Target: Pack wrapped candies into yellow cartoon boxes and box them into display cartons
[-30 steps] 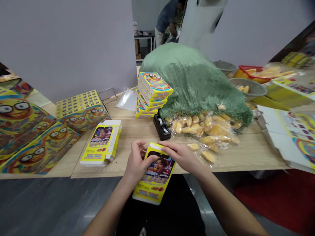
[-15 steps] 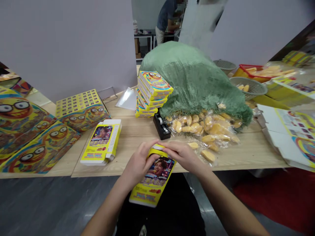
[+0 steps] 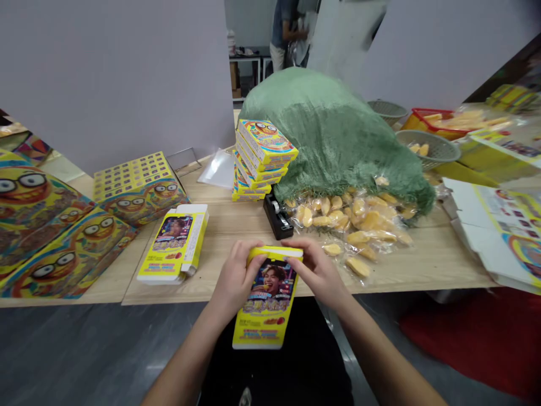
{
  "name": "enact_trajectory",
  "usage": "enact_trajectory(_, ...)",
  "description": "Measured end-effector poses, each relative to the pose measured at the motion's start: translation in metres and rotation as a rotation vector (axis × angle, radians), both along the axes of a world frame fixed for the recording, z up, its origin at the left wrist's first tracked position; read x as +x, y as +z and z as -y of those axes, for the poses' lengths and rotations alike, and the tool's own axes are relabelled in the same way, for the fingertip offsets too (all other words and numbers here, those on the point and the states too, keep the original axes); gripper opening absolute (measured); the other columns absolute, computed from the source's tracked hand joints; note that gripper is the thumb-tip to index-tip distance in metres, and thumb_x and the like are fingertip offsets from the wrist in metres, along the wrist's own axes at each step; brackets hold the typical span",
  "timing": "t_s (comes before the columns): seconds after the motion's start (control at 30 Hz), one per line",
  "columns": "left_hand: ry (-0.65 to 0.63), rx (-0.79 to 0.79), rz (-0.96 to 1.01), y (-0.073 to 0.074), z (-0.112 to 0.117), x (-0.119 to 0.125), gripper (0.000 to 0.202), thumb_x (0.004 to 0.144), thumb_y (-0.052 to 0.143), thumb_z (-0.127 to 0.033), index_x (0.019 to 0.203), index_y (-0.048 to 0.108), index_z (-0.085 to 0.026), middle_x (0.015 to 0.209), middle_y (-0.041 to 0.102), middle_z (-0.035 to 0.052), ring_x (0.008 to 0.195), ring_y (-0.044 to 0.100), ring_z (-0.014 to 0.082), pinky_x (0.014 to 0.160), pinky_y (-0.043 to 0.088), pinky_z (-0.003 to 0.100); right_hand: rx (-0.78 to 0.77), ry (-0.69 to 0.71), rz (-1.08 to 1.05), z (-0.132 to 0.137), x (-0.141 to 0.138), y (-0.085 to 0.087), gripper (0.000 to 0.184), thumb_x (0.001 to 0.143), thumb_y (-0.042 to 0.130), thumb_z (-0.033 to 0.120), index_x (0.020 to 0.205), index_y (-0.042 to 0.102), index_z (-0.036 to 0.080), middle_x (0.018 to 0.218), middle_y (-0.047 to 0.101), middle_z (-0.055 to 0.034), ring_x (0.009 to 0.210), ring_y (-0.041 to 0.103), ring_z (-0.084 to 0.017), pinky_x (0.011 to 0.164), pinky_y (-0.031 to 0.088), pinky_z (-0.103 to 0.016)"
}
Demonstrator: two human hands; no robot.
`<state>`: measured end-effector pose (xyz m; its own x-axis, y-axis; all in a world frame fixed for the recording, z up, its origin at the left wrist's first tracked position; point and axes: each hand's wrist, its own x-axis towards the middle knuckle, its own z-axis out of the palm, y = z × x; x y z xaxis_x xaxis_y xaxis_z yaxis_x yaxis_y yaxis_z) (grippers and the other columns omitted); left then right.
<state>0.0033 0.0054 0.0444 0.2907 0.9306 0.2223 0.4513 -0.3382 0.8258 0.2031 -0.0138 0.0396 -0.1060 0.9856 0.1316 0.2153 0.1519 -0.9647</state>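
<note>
Head view: a yellow printed carton is gripped near its top end by the left hand and right hand, both curled around its sides, and is held just over the near edge of the desk. A stack of matching cartons is set farther back on the desk.

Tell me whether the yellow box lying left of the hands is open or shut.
The yellow box is open: a white end flap sticks out at its far end.
</note>
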Motion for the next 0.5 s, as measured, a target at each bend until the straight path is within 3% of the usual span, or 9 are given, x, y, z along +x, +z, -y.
enact_trajectory(0.13, 0.000, 0.061, 0.004, -0.004, -0.001, -0.002, 0.020, 0.095, 0.047, -0.031, 0.111, 0.054, -0.022, 0.103, 0.058, 0.0047, 0.098, 0.056, 0.0185, 0.087, 0.045, 0.031, 0.007, -0.083, -0.143, 0.004, 0.000, -0.009, 0.023, 0.085, 0.062, 0.041, 0.101, 0.065, 0.024, 0.110, 0.069, -0.0082, 0.102, 0.065, -0.022, 0.083, 0.056, -0.034)
enact_trajectory(0.23, -0.034, 0.082, -0.018, -0.003, 0.002, -0.002, 0.021, 0.095, 0.045, -0.032, 0.112, 0.053, -0.023, 0.103, 0.057, 0.0048, 0.098, 0.056, 0.0184, 0.087, 0.046, 0.031, -0.158, 0.007, -0.245, 0.001, 0.008, -0.006, 0.024, 0.084, 0.062, 0.045, 0.095, 0.067, 0.023, 0.104, 0.072, -0.0066, 0.095, 0.068, -0.021, 0.078, 0.057, -0.033)
enact_trajectory(0.3, -0.048, 0.085, -0.036, -0.001, 0.004, 0.000, 0.021, 0.095, 0.046, -0.032, 0.113, 0.053, -0.024, 0.103, 0.056, 0.0049, 0.097, 0.056, 0.0183, 0.087, 0.046, 0.031, -0.211, -0.005, -0.249, -0.001, 0.012, -0.003, 0.024, 0.083, 0.064, 0.045, 0.089, 0.069, 0.023, 0.100, 0.073, -0.0063, 0.091, 0.068, -0.021, 0.075, 0.057, -0.034)
enact_trajectory(0.4, -0.022, 0.081, -0.037, 0.001, 0.006, 0.002, 0.021, 0.095, 0.046, -0.033, 0.113, 0.053, -0.024, 0.103, 0.056, 0.0052, 0.098, 0.056, 0.0185, 0.087, 0.046, 0.032, -0.060, -0.117, -0.145, -0.001, 0.010, -0.001, 0.018, 0.083, 0.064, 0.041, 0.087, 0.071, 0.024, 0.099, 0.074, -0.0063, 0.095, 0.068, -0.023, 0.084, 0.055, -0.039)
enact_trajectory(0.5, 0.002, 0.024, 0.008, 0.002, 0.005, -0.001, 0.020, 0.095, 0.044, -0.034, 0.109, 0.055, -0.023, 0.100, 0.058, 0.0048, 0.095, 0.056, 0.0187, 0.086, 0.046, 0.032, 0.142, -0.096, -0.051, 0.005, 0.007, -0.002, 0.017, 0.087, 0.059, 0.035, 0.094, 0.072, 0.026, 0.103, 0.073, -0.0071, 0.101, 0.066, -0.024, 0.091, 0.052, -0.042)
